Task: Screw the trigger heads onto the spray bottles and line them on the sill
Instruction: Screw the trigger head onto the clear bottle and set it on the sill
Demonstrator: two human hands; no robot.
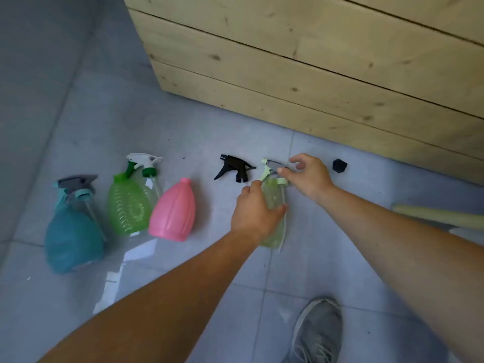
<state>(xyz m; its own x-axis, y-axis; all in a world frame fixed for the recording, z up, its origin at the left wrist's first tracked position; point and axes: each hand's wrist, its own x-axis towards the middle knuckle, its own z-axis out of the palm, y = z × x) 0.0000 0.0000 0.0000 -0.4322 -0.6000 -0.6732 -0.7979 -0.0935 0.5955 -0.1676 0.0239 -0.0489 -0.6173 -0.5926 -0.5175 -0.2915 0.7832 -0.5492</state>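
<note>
On the grey tiled floor my left hand (255,209) grips a pale green translucent bottle (273,221). My right hand (307,176) pinches the pale green and grey trigger head (272,169) at that bottle's neck. A loose black trigger head (233,169) lies just left of it. Further left lie a pink bottle (172,212) with no head, a bright green bottle (127,205) with a white and dark green trigger head (144,163) beside its neck, and a teal bottle (73,239) with a grey and teal head (76,186).
A pale wooden plank crate (314,61) stands close behind the bottles. A small black cap (339,165) lies by its base at the right. A light wooden stick (440,217) crosses the right edge. My grey shoe (318,331) is at the bottom.
</note>
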